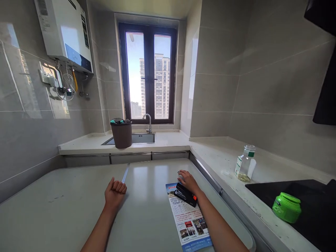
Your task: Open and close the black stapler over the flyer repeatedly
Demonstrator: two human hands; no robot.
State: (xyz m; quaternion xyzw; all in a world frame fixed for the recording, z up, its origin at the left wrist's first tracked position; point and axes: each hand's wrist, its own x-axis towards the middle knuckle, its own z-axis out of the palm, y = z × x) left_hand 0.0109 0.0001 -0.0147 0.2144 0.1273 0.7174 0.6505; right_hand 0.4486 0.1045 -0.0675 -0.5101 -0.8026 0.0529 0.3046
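My left hand (pixel 115 193) is closed in a fist on the grey table, its thumb up at the side, and nothing shows in it. Just beyond it a narrow pale strip (pixel 126 173) runs away along the tabletop. My right hand (pixel 189 182) lies open over the top corner of a printed leaflet (pixel 181 217), fingers stretched forward and holding nothing. A black stapler (pixel 186 195) with a red patch rests on the leaflet, right beside this hand's palm and wrist. My right forearm covers part of the leaflet's right edge.
A white counter (pixel 210 154) borders the table at the back and right. It carries a brown bin (pixel 121 134) by the sink (pixel 144 138), a glass jar (pixel 245 164), and a green tub (pixel 286 207) on a black hob (pixel 312 196). A water heater (pixel 65 35) hangs at left.
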